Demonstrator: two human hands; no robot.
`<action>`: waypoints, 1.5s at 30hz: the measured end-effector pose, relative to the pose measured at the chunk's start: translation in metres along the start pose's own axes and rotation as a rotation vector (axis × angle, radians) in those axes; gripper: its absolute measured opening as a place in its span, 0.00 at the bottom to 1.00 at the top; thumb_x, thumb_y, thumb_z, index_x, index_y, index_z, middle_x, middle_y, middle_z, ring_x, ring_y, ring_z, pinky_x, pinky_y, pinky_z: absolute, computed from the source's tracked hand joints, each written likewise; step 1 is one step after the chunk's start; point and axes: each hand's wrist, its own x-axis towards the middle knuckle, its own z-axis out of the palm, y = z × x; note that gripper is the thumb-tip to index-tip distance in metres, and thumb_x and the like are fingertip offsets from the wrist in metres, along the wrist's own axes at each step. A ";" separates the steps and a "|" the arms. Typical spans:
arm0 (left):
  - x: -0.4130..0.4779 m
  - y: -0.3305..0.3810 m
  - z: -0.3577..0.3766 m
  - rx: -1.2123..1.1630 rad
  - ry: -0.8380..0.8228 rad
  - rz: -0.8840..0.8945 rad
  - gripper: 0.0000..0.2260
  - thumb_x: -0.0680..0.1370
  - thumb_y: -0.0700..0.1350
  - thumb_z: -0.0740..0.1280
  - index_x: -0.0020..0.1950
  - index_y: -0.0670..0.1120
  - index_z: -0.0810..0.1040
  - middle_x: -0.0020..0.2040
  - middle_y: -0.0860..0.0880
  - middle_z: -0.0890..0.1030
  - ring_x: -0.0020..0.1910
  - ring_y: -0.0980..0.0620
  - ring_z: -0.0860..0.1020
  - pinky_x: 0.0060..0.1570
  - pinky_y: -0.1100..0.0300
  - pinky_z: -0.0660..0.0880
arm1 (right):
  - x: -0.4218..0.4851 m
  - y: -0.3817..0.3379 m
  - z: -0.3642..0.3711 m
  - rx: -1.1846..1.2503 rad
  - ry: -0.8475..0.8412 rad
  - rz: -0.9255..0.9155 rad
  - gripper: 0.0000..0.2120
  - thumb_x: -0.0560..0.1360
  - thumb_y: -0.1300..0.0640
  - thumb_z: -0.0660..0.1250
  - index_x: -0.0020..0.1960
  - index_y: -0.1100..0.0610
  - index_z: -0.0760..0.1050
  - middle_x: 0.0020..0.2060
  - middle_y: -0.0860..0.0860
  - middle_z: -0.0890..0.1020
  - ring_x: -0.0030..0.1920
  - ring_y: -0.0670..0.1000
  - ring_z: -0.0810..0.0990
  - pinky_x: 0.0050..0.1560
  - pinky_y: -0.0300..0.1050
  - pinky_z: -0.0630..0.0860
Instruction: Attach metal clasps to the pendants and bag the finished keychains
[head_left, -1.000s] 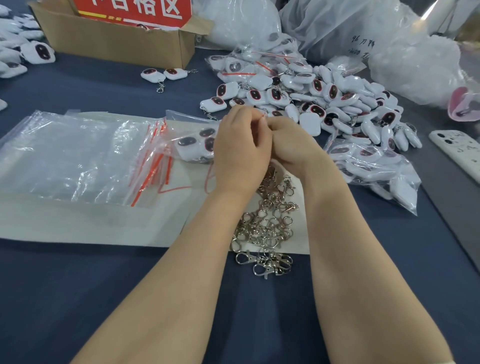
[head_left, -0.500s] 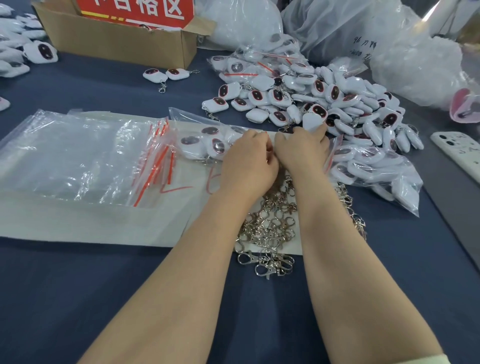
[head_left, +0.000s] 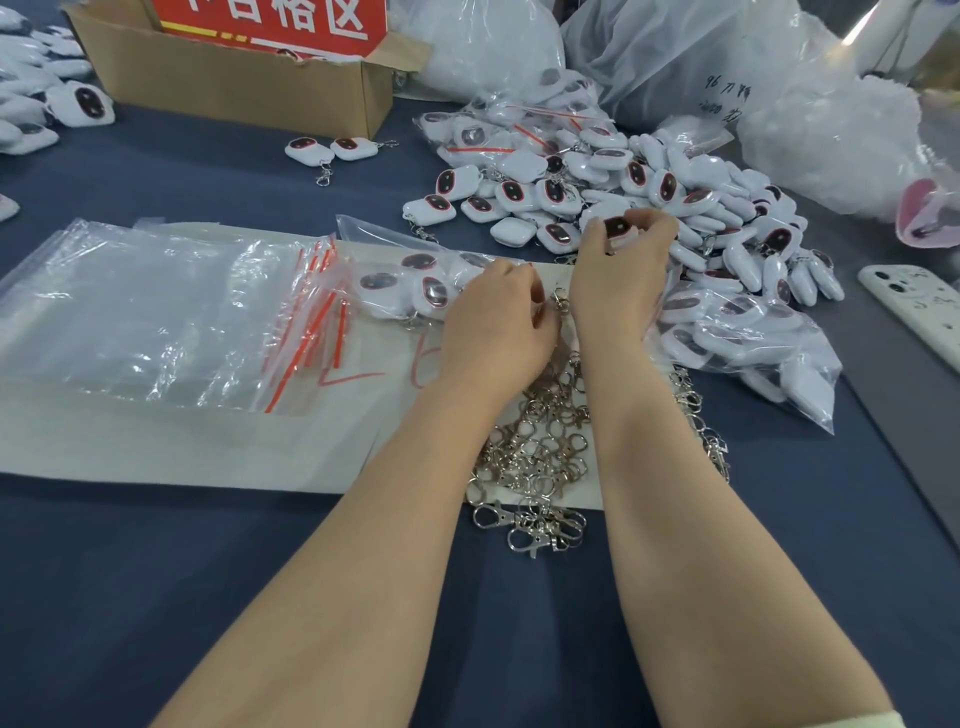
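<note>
A big heap of white pendants (head_left: 649, 187) with dark red-rimmed ovals lies at centre right. My right hand (head_left: 618, 275) is at the heap's near edge, fingers closed around one white pendant (head_left: 621, 228). My left hand (head_left: 498, 322) rests beside it, fingertips pinched on a small metal clasp (head_left: 560, 299). Under both forearms lies a pile of silver clasps (head_left: 540, 457) on a white sheet. An open clear bag (head_left: 410, 286) with a few pendants inside lies just left of my left hand.
A stack of clear zip bags (head_left: 156, 317) with red strips lies at left. A cardboard box (head_left: 234, 78) with a red sign stands at the back. A filled bag (head_left: 748, 348) lies right. A white phone case (head_left: 914, 306) sits at the far right. Two finished keychains (head_left: 332, 150) lie near the box.
My hands have come apart. The right hand reached forward to the heap and closed on a pendant. The left hand lowered toward the sheet with a clasp.
</note>
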 end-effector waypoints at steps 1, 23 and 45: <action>0.000 0.000 0.000 0.005 0.002 0.001 0.08 0.78 0.49 0.63 0.51 0.45 0.76 0.52 0.49 0.74 0.46 0.50 0.72 0.41 0.60 0.62 | -0.001 -0.002 0.001 0.124 -0.010 0.027 0.12 0.78 0.56 0.63 0.60 0.56 0.66 0.49 0.49 0.77 0.46 0.46 0.76 0.40 0.28 0.69; -0.007 0.004 0.001 0.297 -0.054 -0.065 0.21 0.81 0.51 0.54 0.72 0.44 0.64 0.76 0.43 0.58 0.75 0.46 0.54 0.73 0.49 0.46 | 0.007 -0.002 0.006 0.759 -0.229 0.455 0.07 0.76 0.63 0.65 0.40 0.57 0.72 0.37 0.52 0.75 0.37 0.49 0.75 0.41 0.40 0.75; -0.007 0.012 0.000 0.053 0.049 0.149 0.09 0.77 0.42 0.58 0.52 0.42 0.76 0.50 0.46 0.78 0.50 0.46 0.74 0.43 0.59 0.64 | 0.006 -0.007 0.004 0.880 -0.265 0.491 0.09 0.81 0.59 0.59 0.47 0.63 0.74 0.34 0.53 0.81 0.27 0.46 0.79 0.28 0.38 0.75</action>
